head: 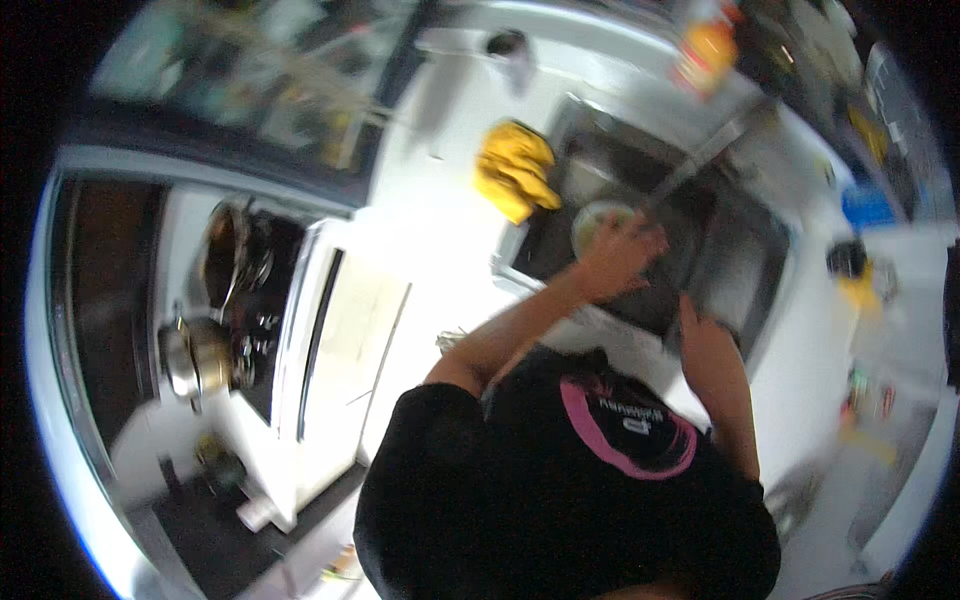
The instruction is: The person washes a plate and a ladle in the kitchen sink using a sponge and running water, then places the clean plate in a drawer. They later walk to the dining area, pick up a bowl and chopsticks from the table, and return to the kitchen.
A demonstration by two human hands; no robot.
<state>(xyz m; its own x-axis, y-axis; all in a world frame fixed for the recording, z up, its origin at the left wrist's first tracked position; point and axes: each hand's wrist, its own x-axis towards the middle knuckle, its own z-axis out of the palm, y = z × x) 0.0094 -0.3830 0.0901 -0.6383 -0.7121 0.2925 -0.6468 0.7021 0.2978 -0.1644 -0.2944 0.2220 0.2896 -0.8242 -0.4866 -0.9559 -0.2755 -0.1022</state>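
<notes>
Over the left basin of a double metal sink (780,262), my left hand (622,255) has its fingers spread. A pale, round item, perhaps a bowl or plate (592,223), lies in the basin, partly beneath that hand; whether they touch is unclear. My right hand (705,337) is at the sink's near edge by the divider, its index finger extended; the other fingers are blurred, and I cannot tell whether they hold anything. The long metal faucet (705,154) reaches over the basin from the far side. A crumpled yellow cloth (514,171) sits on the counter beside the sink's left rim.
An orange bottle (706,56) stands behind the sink, a cup (512,56) at the back left. To the left, a stove holds a metal pot (196,358) and a pan (227,244). A dark jar or cup (846,259) is at the right.
</notes>
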